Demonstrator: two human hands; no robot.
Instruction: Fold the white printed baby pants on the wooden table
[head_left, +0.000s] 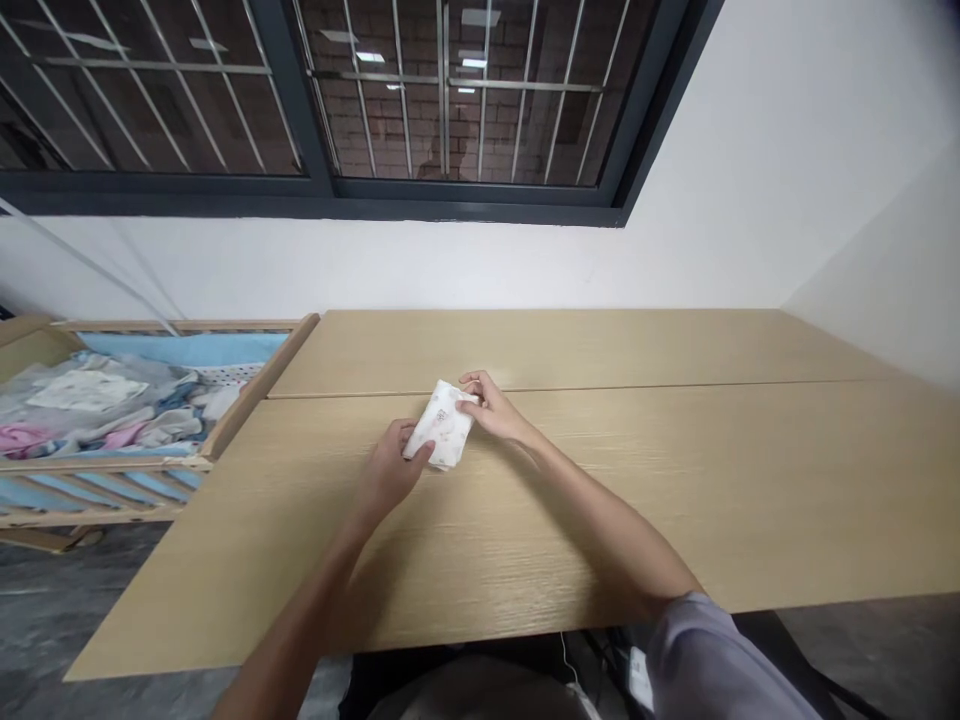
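Pale wooden crib [154, 515] just beside left edge of bench [600, 530], piled with clothes [97, 410]. Your left hand [386, 468], fingers pressed together against folded white printed cloth [442, 425], lying mid-bench near seam. Your right hand [487, 408], fingers slightly spread, thumb and fingertips pinching cloth's far corner.

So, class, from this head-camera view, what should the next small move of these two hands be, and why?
Probably the left hand should lay the folded white printed cloth flat on the wooden tabletop, as both hands hold it just above or against the surface and its edges look slightly uneven. The right hand could then smooth it.
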